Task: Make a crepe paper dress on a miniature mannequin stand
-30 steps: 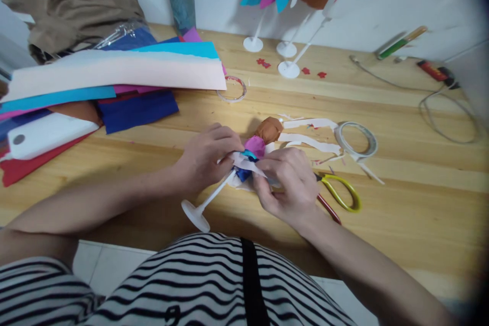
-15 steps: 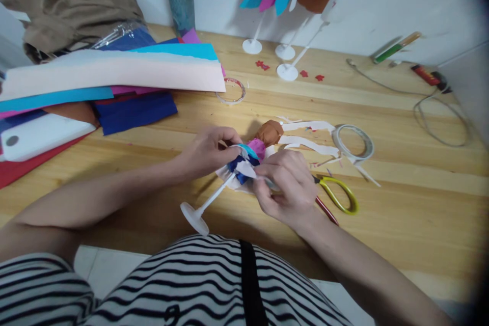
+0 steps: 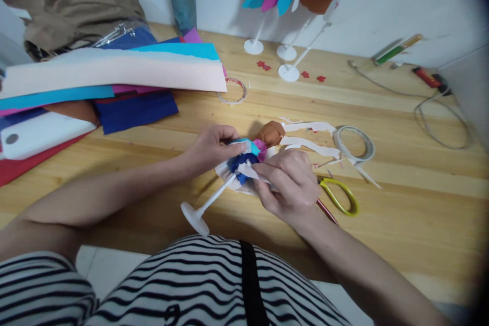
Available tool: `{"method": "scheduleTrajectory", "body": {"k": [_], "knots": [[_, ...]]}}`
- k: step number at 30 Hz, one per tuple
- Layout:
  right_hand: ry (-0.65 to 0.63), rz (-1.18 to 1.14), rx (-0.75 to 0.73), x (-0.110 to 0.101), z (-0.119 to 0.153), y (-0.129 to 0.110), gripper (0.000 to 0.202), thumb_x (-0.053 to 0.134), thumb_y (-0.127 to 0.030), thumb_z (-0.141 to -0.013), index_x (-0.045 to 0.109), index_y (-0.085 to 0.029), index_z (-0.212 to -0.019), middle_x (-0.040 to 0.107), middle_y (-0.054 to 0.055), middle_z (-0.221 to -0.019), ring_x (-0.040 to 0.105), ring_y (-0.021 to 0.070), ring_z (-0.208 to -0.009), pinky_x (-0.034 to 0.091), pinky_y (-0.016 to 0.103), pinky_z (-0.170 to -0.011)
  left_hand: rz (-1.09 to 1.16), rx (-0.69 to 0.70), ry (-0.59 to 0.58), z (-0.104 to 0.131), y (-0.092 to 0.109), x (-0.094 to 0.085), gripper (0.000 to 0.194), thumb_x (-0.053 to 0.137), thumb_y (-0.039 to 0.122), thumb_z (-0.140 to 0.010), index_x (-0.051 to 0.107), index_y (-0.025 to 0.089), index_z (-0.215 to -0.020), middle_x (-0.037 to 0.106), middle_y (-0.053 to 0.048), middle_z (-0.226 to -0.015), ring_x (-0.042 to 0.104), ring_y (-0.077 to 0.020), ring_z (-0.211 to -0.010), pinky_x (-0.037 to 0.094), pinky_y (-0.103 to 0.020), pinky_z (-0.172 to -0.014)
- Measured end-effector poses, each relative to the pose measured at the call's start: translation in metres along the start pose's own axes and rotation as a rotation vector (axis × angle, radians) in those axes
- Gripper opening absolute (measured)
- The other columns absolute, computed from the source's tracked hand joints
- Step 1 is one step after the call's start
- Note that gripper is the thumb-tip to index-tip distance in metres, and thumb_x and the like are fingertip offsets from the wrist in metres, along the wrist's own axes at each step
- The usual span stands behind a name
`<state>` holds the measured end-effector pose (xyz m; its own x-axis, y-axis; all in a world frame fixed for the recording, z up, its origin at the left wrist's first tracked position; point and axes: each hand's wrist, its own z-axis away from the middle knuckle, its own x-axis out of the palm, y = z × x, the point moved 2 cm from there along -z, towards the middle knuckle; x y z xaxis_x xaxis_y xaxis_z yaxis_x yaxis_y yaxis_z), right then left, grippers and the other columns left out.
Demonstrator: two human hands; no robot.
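Observation:
A crepe-paper figure on a white stick with a round base point(image 3: 194, 218) lies tilted in front of me. Dark blue paper point(image 3: 243, 164), a turquoise band point(image 3: 252, 148), magenta paper point(image 3: 261, 150) and a brown ball point(image 3: 272, 134) make up its body. My left hand point(image 3: 217, 148) is closed, thumb and finger pinching the paper at the turquoise band. The closed fingers of my right hand point(image 3: 288, 183) grip a narrow white strip point(image 3: 248, 170) where the stick meets the blue paper. I cannot tell whether the strip is paper or tape.
Yellow-handled scissors point(image 3: 340, 197) and a roll of tape point(image 3: 354, 143) lie right of my right hand. Stacked coloured crepe paper point(image 3: 114, 71) and a white phone-like device point(image 3: 46, 135) fill the left. Finished stands point(image 3: 253, 47) and a cable point(image 3: 385, 89) are at the back.
My left thumb has shifted slightly right along the turquoise band. The white strip in my right hand now stretches lower and longer across the blue paper.

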<state>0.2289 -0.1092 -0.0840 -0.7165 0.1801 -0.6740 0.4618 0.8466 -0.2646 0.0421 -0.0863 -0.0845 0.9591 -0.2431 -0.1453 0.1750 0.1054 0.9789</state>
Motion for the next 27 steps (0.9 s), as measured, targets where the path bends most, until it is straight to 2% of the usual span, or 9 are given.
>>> {"method": "scheduleTrajectory", "body": {"k": [4, 7, 10, 15, 19, 23, 27], "knots": [[0.009, -0.157, 0.220, 0.000, -0.003, 0.002, 0.009, 0.064, -0.015, -0.087, 0.064, -0.023, -0.088, 0.064, 0.002, -0.075, 0.059, 0.0186, -0.071, 0.046, 0.036, -0.065, -0.002, -0.001, -0.012, 0.001, 0.002, 0.001, 0.025, 0.062, 0.033, -0.078, 0.057, 0.015, -0.062, 0.051, 0.003, -0.058, 0.045, -0.0083, -0.058, 0.033, -0.020, -0.051], [0.012, -0.309, 0.421, 0.002, -0.004, 0.005, 0.009, 0.065, -0.020, -0.088, 0.063, -0.023, -0.080, 0.060, -0.001, -0.070, 0.056, 0.0154, -0.063, 0.044, 0.031, -0.058, 0.006, 0.013, -0.035, 0.003, 0.003, 0.003, 0.011, 0.060, 0.023, -0.075, 0.064, 0.015, -0.071, 0.061, 0.001, -0.067, 0.053, -0.0100, -0.065, 0.041, -0.021, -0.058], [0.017, -0.403, 0.533, 0.004, -0.004, 0.008, 0.013, 0.066, -0.026, -0.088, 0.063, -0.022, -0.076, 0.056, -0.002, -0.065, 0.053, 0.0141, -0.057, 0.042, 0.029, -0.052, -0.044, 0.042, -0.053, 0.005, 0.006, 0.005, 0.013, 0.060, 0.018, -0.072, 0.068, 0.015, -0.083, 0.067, -0.001, -0.077, 0.058, -0.0119, -0.070, 0.046, -0.024, -0.064], [0.001, -0.411, 0.558, 0.004, -0.004, 0.008, 0.015, 0.066, -0.030, -0.089, 0.063, -0.022, -0.075, 0.056, -0.002, -0.064, 0.053, 0.0144, -0.057, 0.042, 0.029, -0.053, -0.244, 0.128, 0.029, 0.008, 0.008, 0.010, 0.023, 0.072, 0.025, -0.071, 0.067, 0.017, -0.091, 0.067, -0.001, -0.086, 0.061, -0.0158, -0.079, 0.050, -0.030, -0.073], [0.014, -0.431, 0.595, 0.005, -0.002, 0.009, 0.016, 0.067, -0.031, -0.088, 0.062, -0.022, -0.075, 0.056, -0.002, -0.064, 0.052, 0.0142, -0.057, 0.042, 0.029, -0.053, -0.335, 0.113, 0.056, 0.007, 0.004, 0.014, 0.023, 0.074, 0.017, -0.069, 0.066, 0.017, -0.091, 0.065, -0.002, -0.088, 0.060, -0.0172, -0.082, 0.051, -0.034, -0.079], [0.047, -0.453, 0.654, 0.006, 0.000, 0.012, 0.019, 0.066, -0.031, -0.088, 0.061, -0.021, -0.073, 0.055, -0.003, -0.065, 0.050, 0.0133, -0.057, 0.041, 0.028, -0.054, -0.342, 0.101, 0.057, 0.006, 0.003, 0.013, 0.025, 0.074, 0.015, -0.069, 0.067, 0.016, -0.093, 0.065, -0.003, -0.091, 0.061, -0.0182, -0.084, 0.051, -0.035, -0.082], [0.086, -0.432, 0.569, 0.002, -0.001, 0.011, 0.010, 0.065, -0.024, -0.089, 0.063, -0.021, -0.079, 0.059, -0.001, -0.072, 0.055, 0.0143, -0.063, 0.044, 0.030, -0.059, -0.336, 0.126, 0.027, 0.005, 0.002, 0.012, 0.025, 0.073, 0.014, -0.069, 0.068, 0.017, -0.093, 0.067, -0.002, -0.091, 0.062, -0.0172, -0.084, 0.050, -0.033, -0.082]]}}
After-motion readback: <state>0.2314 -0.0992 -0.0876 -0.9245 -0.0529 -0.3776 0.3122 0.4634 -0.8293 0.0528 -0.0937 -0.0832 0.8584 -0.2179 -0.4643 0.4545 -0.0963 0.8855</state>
